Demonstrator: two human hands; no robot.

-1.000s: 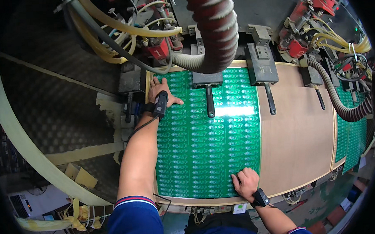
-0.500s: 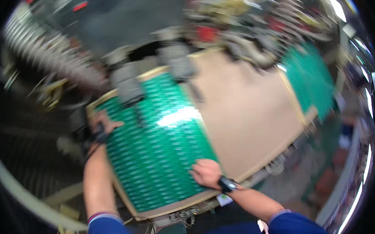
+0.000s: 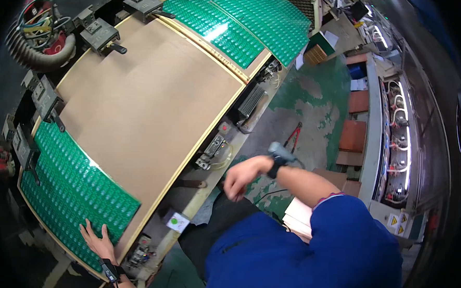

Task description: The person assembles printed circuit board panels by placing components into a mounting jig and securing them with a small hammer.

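My left hand (image 3: 97,241) lies flat with fingers spread on a green textured sheet (image 3: 71,194) at the near left end of a large board. A black band with a small device is on that wrist. My right hand (image 3: 242,178) hangs in the air off the board's near edge, fingers loosely curled, nothing visible in them. Its wrist also wears a black band, with a grey device (image 3: 280,153) beside it. A brown sheet (image 3: 150,96) covers the board's middle, between the left green sheet and another green sheet (image 3: 224,29) at the far right.
Dark clamps (image 3: 100,36) line the board's far edge. Switch boxes and wiring (image 3: 212,151) sit under the near edge. On the green floor lies a red-handled tool (image 3: 295,136). A lit bench with hoses (image 3: 397,145) runs along the right. A ribbed hose (image 3: 38,55) stands at upper left.
The view has swung right. My left hand has gone from the green sheet's far left edge to its near part. My right hand has lifted off the sheet and moved beyond the board's near edge.
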